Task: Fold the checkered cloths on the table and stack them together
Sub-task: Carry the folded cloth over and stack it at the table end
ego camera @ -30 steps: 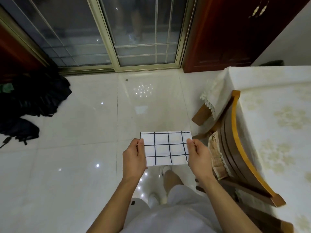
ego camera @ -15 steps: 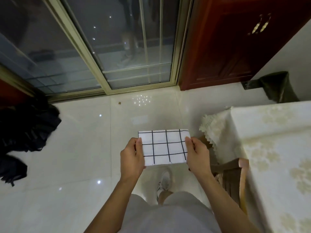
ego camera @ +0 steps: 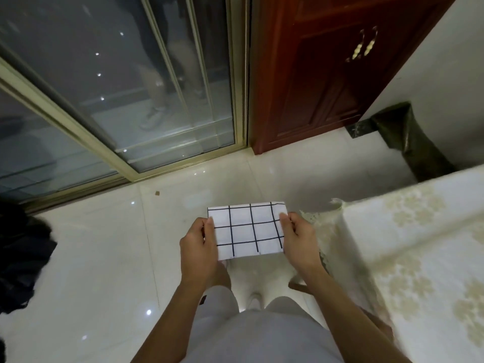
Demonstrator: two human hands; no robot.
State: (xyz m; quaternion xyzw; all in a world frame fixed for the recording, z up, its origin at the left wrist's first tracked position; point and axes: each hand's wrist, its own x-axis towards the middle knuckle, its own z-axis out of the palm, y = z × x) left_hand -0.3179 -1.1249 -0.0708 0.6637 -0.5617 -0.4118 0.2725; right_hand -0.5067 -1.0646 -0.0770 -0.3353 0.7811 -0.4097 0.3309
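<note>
While the head camera looks down past the person's pale shorts, a folded checkered cloth (ego camera: 247, 230) is held in the air in front of the body, above the glossy white tiled floor (ego camera: 99, 258) and clear of any surface. The cloth is a small flat rectangle, white with thin black grid lines, its long edges running left to right and lying roughly level. The left hand (ego camera: 199, 247) grips the cloth's left short edge, thumb on top and the fingers (ego camera: 209, 226) curled under it. The right hand (ego camera: 300, 239) pinches the right short edge in the same way, thumb above and the other fingers hidden beneath the fabric. Both forearms reach forward from the bottom of the view, and the cloth spans the gap between the two hands.

To the right, near the right hand but not touching it, stands the counter (ego camera: 419, 244), draped in a cream covering with a pale floral pattern and a lace edge hanging at its near corner. Beyond the counter, a dark bag-lined bin (ego camera: 408, 142) sits against the white wall. A red-brown wooden cabinet (ego camera: 322, 74) with pale handles stands at the far side, next to a sliding glass door (ego camera: 131, 100) in a pale metal frame. Dark bags (ego camera: 21, 258) lie heaped on the floor at the left edge.
</note>
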